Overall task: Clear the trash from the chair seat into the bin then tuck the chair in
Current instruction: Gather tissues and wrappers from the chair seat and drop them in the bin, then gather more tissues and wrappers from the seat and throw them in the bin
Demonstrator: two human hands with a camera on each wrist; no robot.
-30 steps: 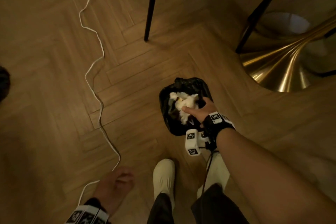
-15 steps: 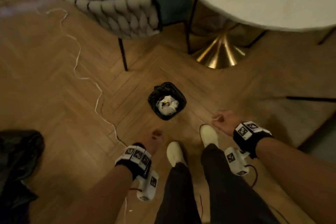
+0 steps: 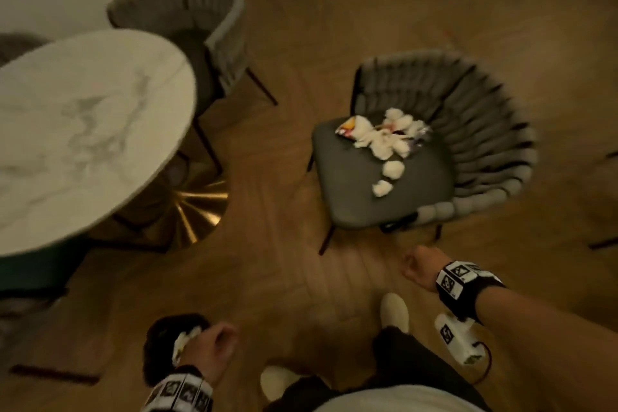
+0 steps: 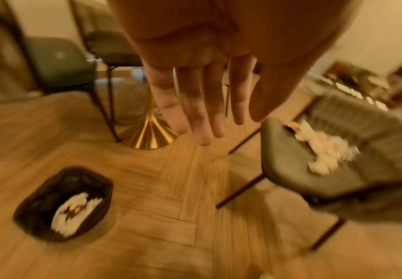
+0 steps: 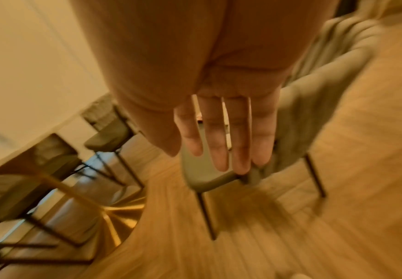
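Note:
A grey chair (image 3: 368, 191) with a woven back stands out on the wood floor, away from the table. Crumpled white tissues and a snack wrapper (image 3: 384, 137) lie on its seat, also seen in the left wrist view as trash (image 4: 321, 151). The black-lined bin (image 4: 39, 203) with white paper in it sits on the floor at lower left, partly behind my left hand (image 3: 214, 348). My left hand (image 4: 204, 105) hangs with straight fingers and holds nothing. My right hand (image 3: 418, 267) is below the chair's front edge, fingers straight (image 5: 226, 143), empty.
A round marble table (image 3: 83, 130) on a gold trumpet base (image 3: 194, 214) stands to the left. A second grey chair (image 3: 190, 20) is tucked behind it. Bare herringbone floor lies between table and chair. My feet in pale shoes (image 3: 394, 311) are near the bottom.
My right hand let go of the tissue in the bin and pulled away. I stood up and turned right, so the littered chair came into view and the bin slid to lower left.

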